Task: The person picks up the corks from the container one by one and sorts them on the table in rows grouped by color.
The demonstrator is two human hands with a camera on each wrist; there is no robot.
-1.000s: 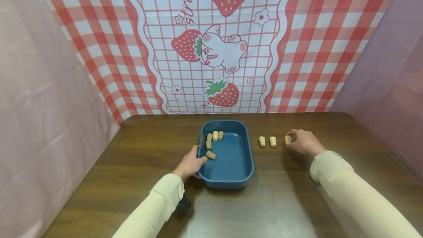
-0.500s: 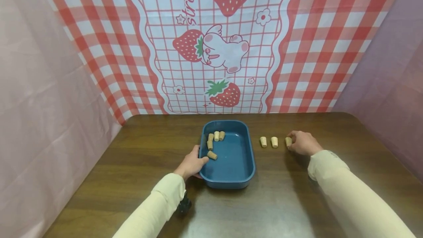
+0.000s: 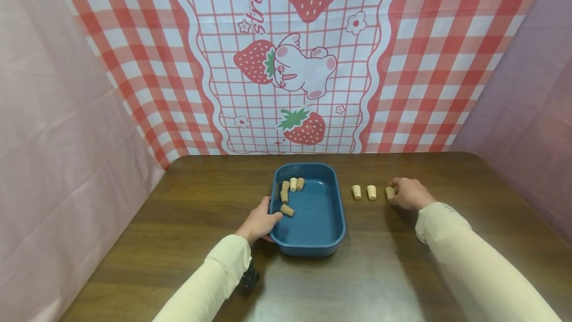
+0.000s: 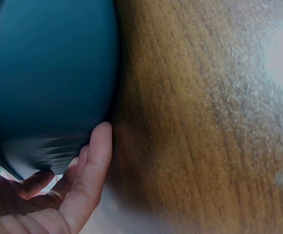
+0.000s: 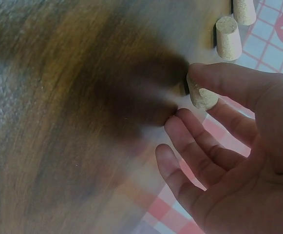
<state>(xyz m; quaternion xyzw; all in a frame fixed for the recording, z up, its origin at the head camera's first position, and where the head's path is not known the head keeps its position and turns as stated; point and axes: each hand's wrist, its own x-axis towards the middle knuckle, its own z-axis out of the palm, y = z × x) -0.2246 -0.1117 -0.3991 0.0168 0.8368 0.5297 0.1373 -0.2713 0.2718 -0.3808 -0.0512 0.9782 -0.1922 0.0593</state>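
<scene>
My left hand (image 3: 260,220) grips the left wall of a blue rectangular bin (image 3: 308,251), its thumb over the rim. In the left wrist view, fingers (image 4: 90,170) press on the bin's outer side. Several cork stoppers (image 3: 284,197) are in the bin along its left and far walls. At the right, my right hand (image 3: 410,194) pinches another cork stopper (image 5: 203,97) between thumb and index finger, at the table; the other fingers are loosely bent. Two more cork stoppers, a left one (image 3: 356,192) and a right one (image 3: 372,193), are in line between bin and right hand.
The brown wooden table (image 3: 178,262) extends around the bin. Behind it hangs a red-and-white checked cloth (image 3: 429,63) with strawberries. A pale pink curtain (image 3: 67,138) borders the left side, and a mauve one (image 3: 523,128) the right.
My right hand has shifted slightly left and lower with the cork stopper pinched. The left hand and the bin keep their places; the view moved a little.
</scene>
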